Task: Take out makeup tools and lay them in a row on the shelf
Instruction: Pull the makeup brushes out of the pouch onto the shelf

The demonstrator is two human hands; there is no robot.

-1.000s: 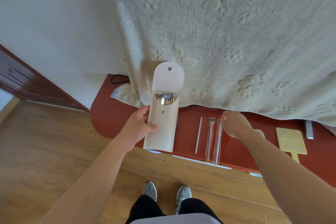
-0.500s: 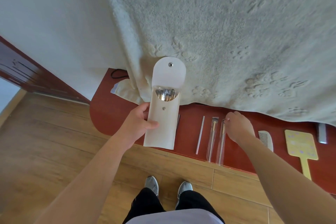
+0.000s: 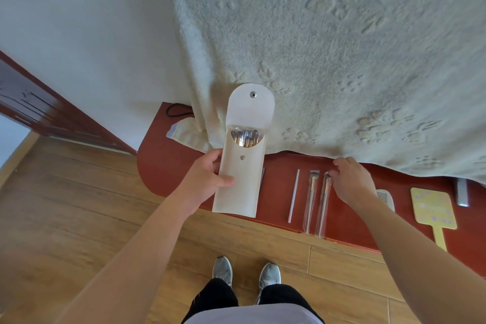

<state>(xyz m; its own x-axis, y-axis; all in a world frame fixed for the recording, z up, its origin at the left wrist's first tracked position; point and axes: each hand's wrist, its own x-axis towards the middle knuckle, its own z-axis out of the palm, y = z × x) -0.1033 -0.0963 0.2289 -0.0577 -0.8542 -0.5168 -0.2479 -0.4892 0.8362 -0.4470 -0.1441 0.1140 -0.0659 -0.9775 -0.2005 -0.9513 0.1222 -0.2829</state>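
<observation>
Above the shelf (image 3: 168, 166), left hand (image 3: 207, 181) grips the pouch (image 3: 242, 179); right hand (image 3: 352, 181) pinches a sleeved brush (image 3: 324, 200).

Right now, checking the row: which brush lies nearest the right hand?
The rightmost sleeved brush, its top at the right hand; the other brush lies one place left.

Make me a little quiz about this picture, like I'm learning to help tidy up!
1. True or false: the cream snap-flap pouch is closed.
2. Pick one: the left hand grips A) the pouch, B) a comb, C) a mirror.
3. Count: how many clear-sleeved makeup brushes lie on the red-brown wooden shelf?

Key: 1 false; 2 A; 3 two.
</observation>
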